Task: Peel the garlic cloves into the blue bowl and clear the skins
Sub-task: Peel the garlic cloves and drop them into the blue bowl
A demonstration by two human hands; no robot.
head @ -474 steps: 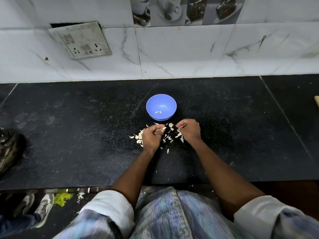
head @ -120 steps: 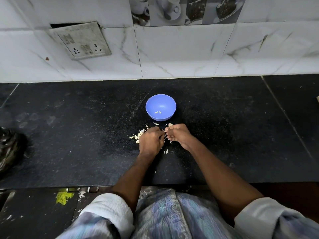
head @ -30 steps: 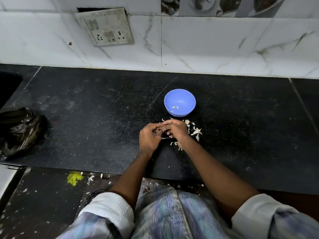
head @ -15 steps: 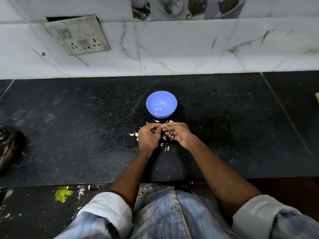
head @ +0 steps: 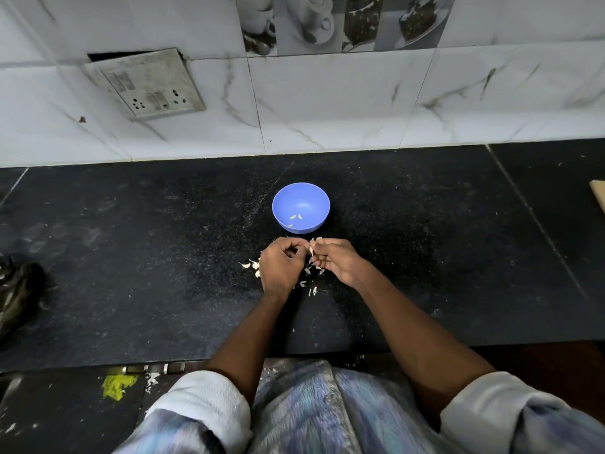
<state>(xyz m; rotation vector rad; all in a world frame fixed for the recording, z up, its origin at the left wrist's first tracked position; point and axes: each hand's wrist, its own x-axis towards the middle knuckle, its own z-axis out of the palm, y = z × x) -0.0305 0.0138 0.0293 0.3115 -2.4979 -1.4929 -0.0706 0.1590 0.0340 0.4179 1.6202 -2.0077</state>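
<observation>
Both arms reach forward from rolled-up sleeves, and the two hands meet close together in front of the person. The left hand shows its back, with its fingers curled in toward the palm. What it holds is too small to make out. The right hand sits just beside it, turned a little, with its fingertips bunched and pinching a thin pale bit. The fingertips of both hands almost touch. Both wrists are low.

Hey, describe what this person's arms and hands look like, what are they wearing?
Both forearms are bare. Pale sleeves are rolled up near the elbows: the left sleeve whitish with a textured weave, the right sleeve pale grey. No gloves, rings or watch show on the left hand or right hand.
</observation>
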